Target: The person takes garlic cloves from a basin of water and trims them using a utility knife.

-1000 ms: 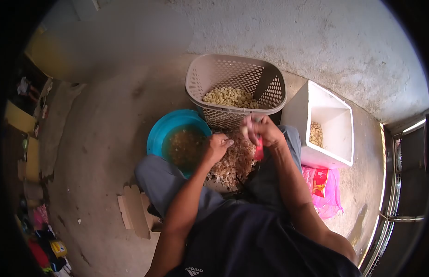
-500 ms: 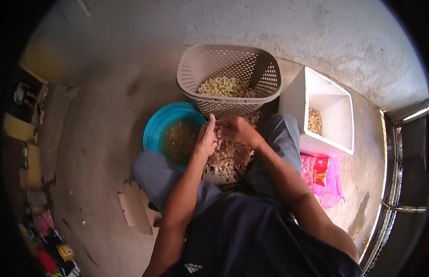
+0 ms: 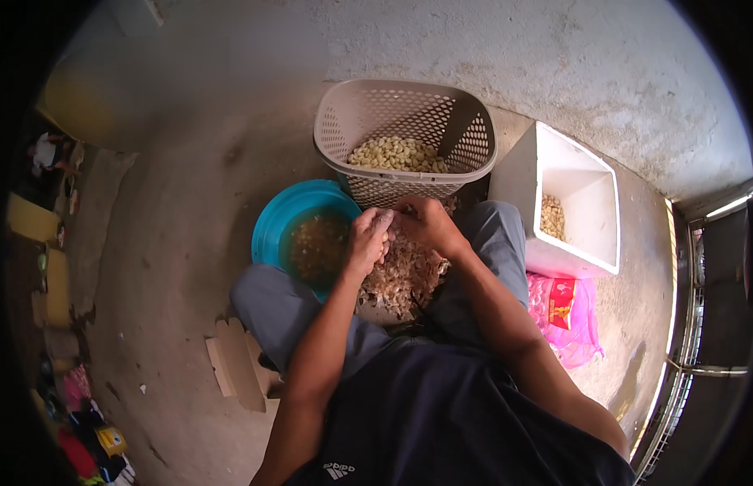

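Observation:
My left hand (image 3: 368, 242) is closed, its thumb and fingers round something small and pale that I cannot make out. Touching or nearly touching it, my right hand (image 3: 427, 224) is curled with its fingers mostly hidden. Beneath both hands lies a heap of brownish peelings (image 3: 405, 283). The blue basin (image 3: 265, 227) of cloudy water, with pale pieces in it, stands left of my left hand. Beyond my hands a beige perforated basket (image 3: 376, 189) holds many pale, garlic-like cloves (image 3: 399, 154).
A white foam box (image 3: 575, 254) with pale pieces inside stands at the right, beside a pink net bag (image 3: 583, 324). Torn cardboard (image 3: 239, 364) lies by my left knee. Clothes and boxes line the far left, where a person (image 3: 48, 154) partly shows. A wall rises behind the basket.
My hands were apart a second ago, with a red object at my right hand; they have since come together. The red object no longer shows. The view has shifted slightly.

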Demonstrator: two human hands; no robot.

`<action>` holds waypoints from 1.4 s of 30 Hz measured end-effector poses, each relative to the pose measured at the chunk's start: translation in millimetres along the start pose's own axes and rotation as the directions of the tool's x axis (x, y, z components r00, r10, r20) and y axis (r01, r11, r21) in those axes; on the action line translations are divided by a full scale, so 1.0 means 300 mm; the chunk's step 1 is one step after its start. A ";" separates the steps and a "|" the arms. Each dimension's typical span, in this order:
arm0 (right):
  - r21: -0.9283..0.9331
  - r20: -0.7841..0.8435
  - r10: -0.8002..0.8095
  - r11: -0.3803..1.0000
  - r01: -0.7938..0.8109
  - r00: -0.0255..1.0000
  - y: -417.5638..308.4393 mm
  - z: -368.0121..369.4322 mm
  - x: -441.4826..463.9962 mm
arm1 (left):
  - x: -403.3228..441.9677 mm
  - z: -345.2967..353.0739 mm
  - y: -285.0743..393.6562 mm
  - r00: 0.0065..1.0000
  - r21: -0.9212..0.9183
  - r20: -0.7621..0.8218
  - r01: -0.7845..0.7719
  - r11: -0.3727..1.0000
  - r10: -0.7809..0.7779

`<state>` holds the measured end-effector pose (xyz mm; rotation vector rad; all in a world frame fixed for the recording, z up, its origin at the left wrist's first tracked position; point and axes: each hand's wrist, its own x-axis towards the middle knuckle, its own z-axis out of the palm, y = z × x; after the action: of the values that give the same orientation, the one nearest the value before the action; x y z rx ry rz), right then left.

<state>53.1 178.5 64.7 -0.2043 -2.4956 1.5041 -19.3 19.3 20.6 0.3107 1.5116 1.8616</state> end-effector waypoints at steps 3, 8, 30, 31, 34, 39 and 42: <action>0.028 -0.014 0.022 0.999 -0.022 1.000 0.009 -0.001 0.004 | 0.001 -0.008 -0.007 1.000 -0.017 0.024 -0.013 1.000 0.013; 0.100 0.005 0.071 0.992 -0.071 0.997 0.011 -0.005 0.009 | 0.001 -0.013 -0.014 0.996 0.003 0.035 -0.077 0.997 0.077; -0.130 0.000 -0.228 0.965 0.226 0.974 -0.050 0.025 -0.016 | 0.008 -0.012 -0.022 0.959 0.126 -0.156 -0.216 0.968 0.235; -0.134 0.002 -0.248 0.960 0.246 0.969 -0.052 0.026 -0.019 | 0.002 -0.010 -0.014 0.961 0.127 -0.172 -0.194 0.973 0.214; -0.090 0.016 -0.215 0.972 0.216 0.976 -0.041 0.025 -0.017 | 0.001 -0.021 -0.013 0.966 0.139 -0.167 -0.174 0.975 0.197; 0.453 0.181 0.149 0.865 -0.216 0.972 0.004 0.005 -0.003 | -0.011 -0.002 0.005 0.968 0.050 -0.170 -0.180 0.982 0.186; 0.651 0.213 0.240 0.688 -0.321 0.947 0.029 0.024 0.000 | -0.004 0.003 0.013 0.973 -0.090 -0.191 -0.149 0.985 0.129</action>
<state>51.1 176.5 53.6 -0.3934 -1.8449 2.5099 -19.2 19.0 24.7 0.2047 1.5414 2.1217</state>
